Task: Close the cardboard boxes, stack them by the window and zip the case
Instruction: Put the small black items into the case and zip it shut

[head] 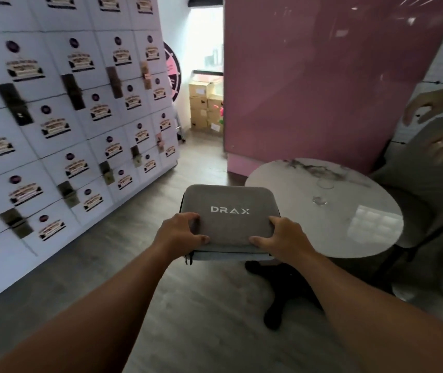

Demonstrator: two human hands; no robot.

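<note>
I hold a grey fabric case (228, 205) marked DRAX out in front of me, above the wooden floor and just left of a round table. My left hand (181, 234) grips its near left corner, thumb along the front edge. My right hand (285, 235) grips its near right corner the same way. The lid lies flat on the case, and a zip pull hangs at the near left corner. Several brown cardboard boxes (205, 106) stand stacked far ahead, in a bright gap beside a pink panel.
A wall of stacked white printed boxes (61, 125) fills the left. A pink panel (322, 84) stands ahead. The round marble table (330, 208) and a grey chair (430, 189) sit on the right. Another person's hands (435, 125) reach in at the right edge.
</note>
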